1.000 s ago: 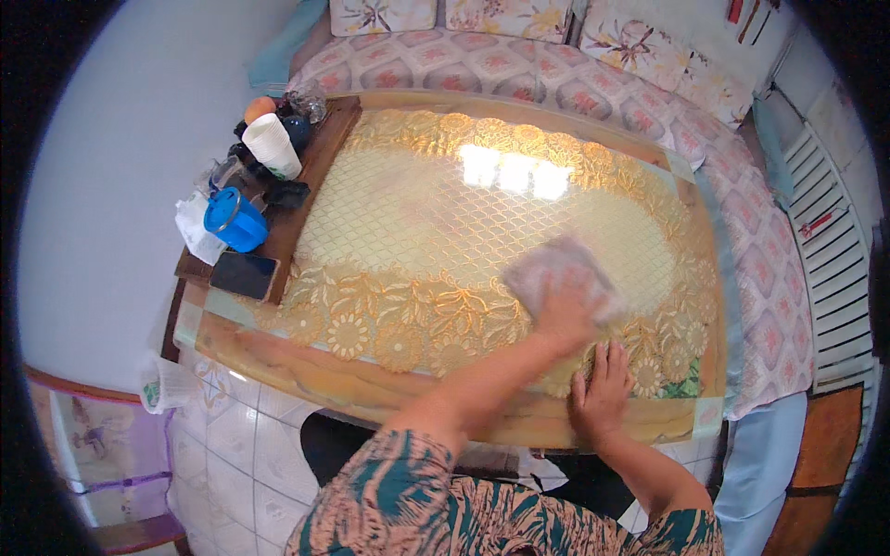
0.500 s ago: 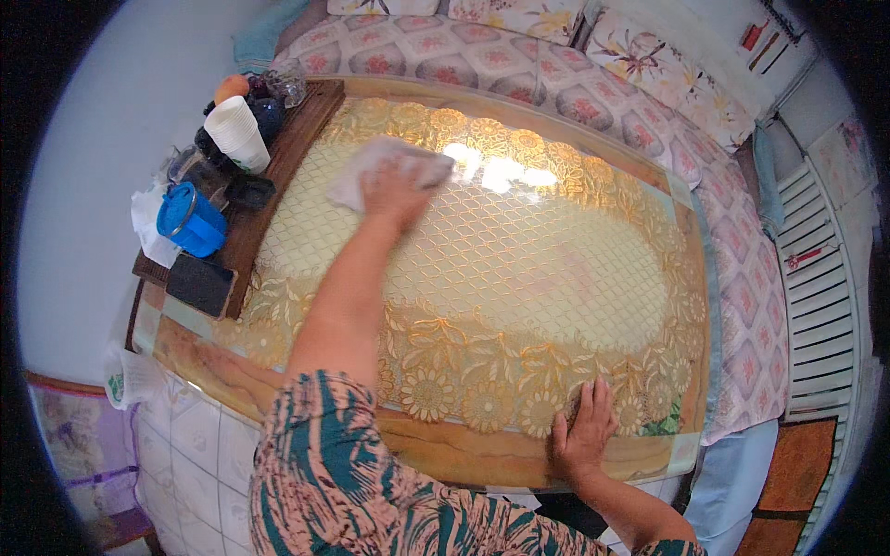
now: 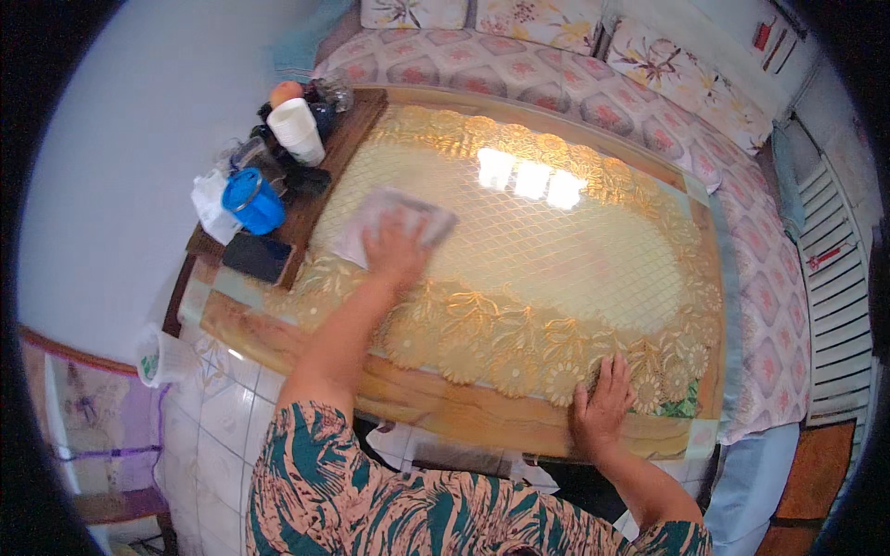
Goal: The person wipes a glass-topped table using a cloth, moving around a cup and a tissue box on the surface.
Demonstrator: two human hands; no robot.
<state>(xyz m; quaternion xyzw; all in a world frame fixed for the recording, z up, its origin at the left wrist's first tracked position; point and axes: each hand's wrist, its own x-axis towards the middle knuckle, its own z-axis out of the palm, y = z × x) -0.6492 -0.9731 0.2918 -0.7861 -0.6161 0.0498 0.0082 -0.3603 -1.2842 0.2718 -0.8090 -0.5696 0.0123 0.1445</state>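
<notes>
My left hand point(image 3: 397, 248) presses a pale pinkish-grey cleaning cloth point(image 3: 360, 230) against the left part of the table, its fingers over the cloth. Motion blurs the hand a little. Beneath it lies a clear-topped tablecloth point(image 3: 593, 269) with a gold lattice centre and a gold flower border. At the near right edge my right hand point(image 3: 603, 408) rests flat on the flower border, fingers stretched out and nothing in them.
Along the table's left side, a dark wooden board point(image 3: 357, 130) bears a stack of white cups point(image 3: 297, 130), a blue canister point(image 3: 253, 201) and a black phone-like slab point(image 3: 257, 257). A patterned sofa point(image 3: 556, 79) runs behind. A white bin point(image 3: 167, 358) stands lower left.
My left hand and the cloth have moved nearer to me across the tabletop. My right hand stays on the near right border. The whole view has shifted somewhat.
</notes>
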